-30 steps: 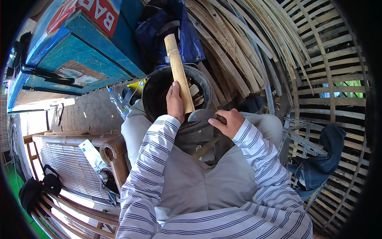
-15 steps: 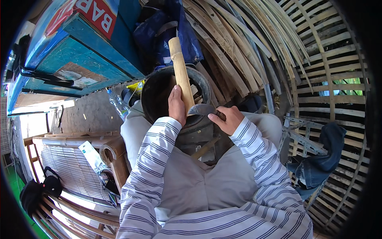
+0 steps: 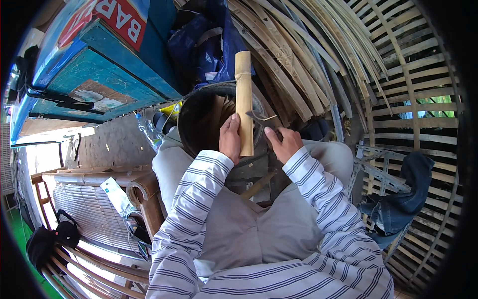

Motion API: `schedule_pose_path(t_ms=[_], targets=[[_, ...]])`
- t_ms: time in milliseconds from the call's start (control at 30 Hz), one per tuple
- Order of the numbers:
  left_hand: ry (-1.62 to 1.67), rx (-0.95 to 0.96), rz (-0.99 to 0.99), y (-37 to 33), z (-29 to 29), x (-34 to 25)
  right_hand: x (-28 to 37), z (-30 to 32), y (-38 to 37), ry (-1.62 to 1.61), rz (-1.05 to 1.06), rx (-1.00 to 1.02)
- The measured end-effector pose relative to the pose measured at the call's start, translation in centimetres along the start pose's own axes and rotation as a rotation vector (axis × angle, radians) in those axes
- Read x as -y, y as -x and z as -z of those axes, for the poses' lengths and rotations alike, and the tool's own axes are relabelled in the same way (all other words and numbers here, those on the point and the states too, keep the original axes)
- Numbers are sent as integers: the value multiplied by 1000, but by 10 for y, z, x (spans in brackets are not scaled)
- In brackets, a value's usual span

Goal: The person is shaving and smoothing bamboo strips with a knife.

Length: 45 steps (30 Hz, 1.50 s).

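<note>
My left hand [image 3: 230, 139] is closed round the lower part of a pale bamboo piece [image 3: 243, 94], which stands nearly straight up the picture with a node near its far end. In my right hand [image 3: 285, 143] is a knife [image 3: 261, 123], its dark blade lying against the bamboo's right edge. A thin curled shaving [image 3: 266, 118] shows at the blade. Below the bamboo, between my knees, is a round black bucket [image 3: 186, 117], with pieces of bamboo inside. My right fingers hide most of the knife's handle.
Long bamboo strips [image 3: 294, 65] are stacked at the far right, beside a slatted bamboo wall [image 3: 418, 89]. A blue box [image 3: 124, 74] and a blue plastic bag [image 3: 199, 45] stand far left. A bamboo bench [image 3: 89, 204] is at left; dark jeans [image 3: 413, 184] hang at right.
The bamboo has swung from leaning left to nearly upright, its far end shifting right. The knife blade has moved up along its right edge, and a shaving now shows there.
</note>
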State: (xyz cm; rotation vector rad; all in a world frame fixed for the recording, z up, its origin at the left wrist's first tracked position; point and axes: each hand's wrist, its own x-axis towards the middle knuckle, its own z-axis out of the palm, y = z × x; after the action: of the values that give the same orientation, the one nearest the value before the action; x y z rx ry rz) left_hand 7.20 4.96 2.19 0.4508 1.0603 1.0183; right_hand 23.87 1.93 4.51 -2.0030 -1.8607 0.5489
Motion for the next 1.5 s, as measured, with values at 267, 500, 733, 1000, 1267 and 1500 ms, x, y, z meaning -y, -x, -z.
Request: schedule_pose_path(t_ms=[267, 500, 733, 1000, 1267, 1500], targets=[[127, -93, 116, -17, 7, -1, -30, 15, -36, -1233, -758, 305], [188, -77, 290, -8, 3, -11, -11, 4, -26, -1041, -625, 403], [429, 342, 461, -22, 31, 7, 8, 15, -22, -738, -425, 294], [187, 252, 408, -18, 26, 4, -18, -9, -29, -530, -347, 269], [107, 141, 563, -27, 38, 11, 1, -2, -32, -123, -257, 235], [-405, -33, 438, -23, 27, 19, 24, -21, -19, 102, -123, 500]])
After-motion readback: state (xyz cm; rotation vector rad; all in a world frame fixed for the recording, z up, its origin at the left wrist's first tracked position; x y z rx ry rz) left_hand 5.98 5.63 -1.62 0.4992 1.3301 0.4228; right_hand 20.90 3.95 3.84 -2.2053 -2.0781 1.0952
